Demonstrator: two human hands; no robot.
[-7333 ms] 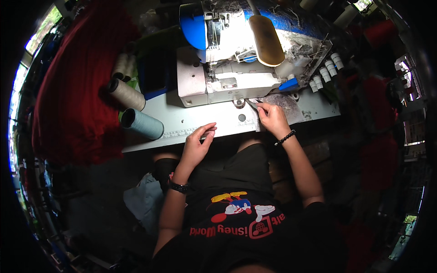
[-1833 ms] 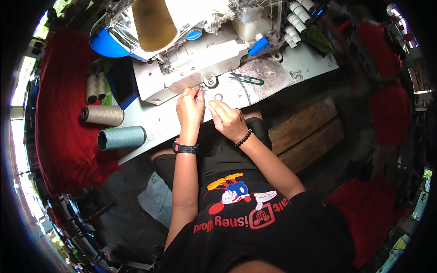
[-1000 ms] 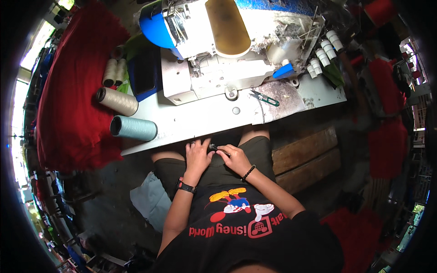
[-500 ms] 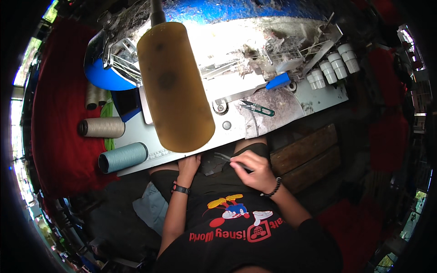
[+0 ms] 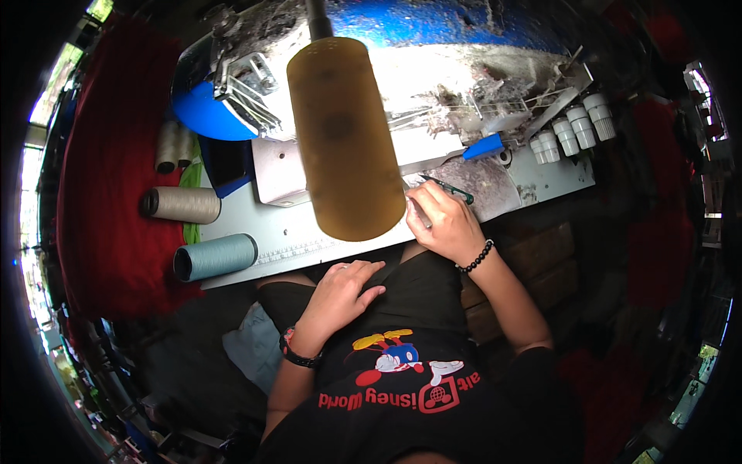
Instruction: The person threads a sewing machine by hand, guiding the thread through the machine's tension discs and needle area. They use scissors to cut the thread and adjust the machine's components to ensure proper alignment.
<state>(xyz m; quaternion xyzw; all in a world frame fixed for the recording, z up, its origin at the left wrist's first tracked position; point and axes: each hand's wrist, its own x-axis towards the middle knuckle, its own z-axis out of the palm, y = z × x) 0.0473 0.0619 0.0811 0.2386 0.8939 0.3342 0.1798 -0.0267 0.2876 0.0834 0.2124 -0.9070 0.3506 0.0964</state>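
White table [image 5: 270, 220], brightly lit: green snips [image 5: 457, 192] lie just beyond the right hand [image 5: 446, 224], its grip too hidden to tell. The left hand [image 5: 340, 298] sits loose-fingered, wide, over the lap [image 5: 421, 290]. A light, steady touch would serve best.

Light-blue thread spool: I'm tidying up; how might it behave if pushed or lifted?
Lying on its side, the round spool would probably roll. Its dark open end suggests a hollow core, so it may be fairly light. The smoothly wound thread should feel firm.
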